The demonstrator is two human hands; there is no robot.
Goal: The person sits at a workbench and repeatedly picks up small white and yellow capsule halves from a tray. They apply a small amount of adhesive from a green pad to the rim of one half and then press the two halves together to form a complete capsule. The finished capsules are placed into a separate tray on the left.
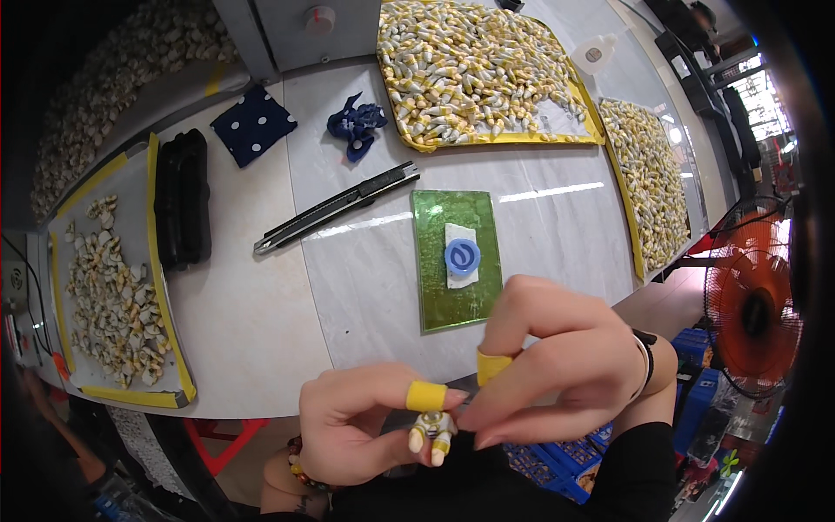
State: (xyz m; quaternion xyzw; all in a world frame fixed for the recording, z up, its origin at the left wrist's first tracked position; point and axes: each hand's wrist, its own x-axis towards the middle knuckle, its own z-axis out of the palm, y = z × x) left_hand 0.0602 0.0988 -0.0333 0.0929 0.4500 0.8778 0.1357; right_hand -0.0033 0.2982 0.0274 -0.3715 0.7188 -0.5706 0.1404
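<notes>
Item 1: fig, small, grey/white w/ yellow, qty 1. Loc.: in your L hand, over the near edge of the table, two pale ends pointing down. Grip: your L thumb & fingers pinch it.

Item 2: your R hand, fingers bent, tips close together just beside the fig. Can't tell if they touch it or hold anything small.

Item 3: green plate, ahead of your hands; white pad on it, blue disc on the pad.

Item 4: knife, lying L of the plate, out of your hands.

Stock: L tray, loose pcs, part bare; far tray, packed but for a bare patch nr its R corner; R tray, well filled.

Progress (est.): this fig looks mid-handling, not yet set down. Many pcs lie in all 3 trays; can't tell which are done & which are left.
</notes>
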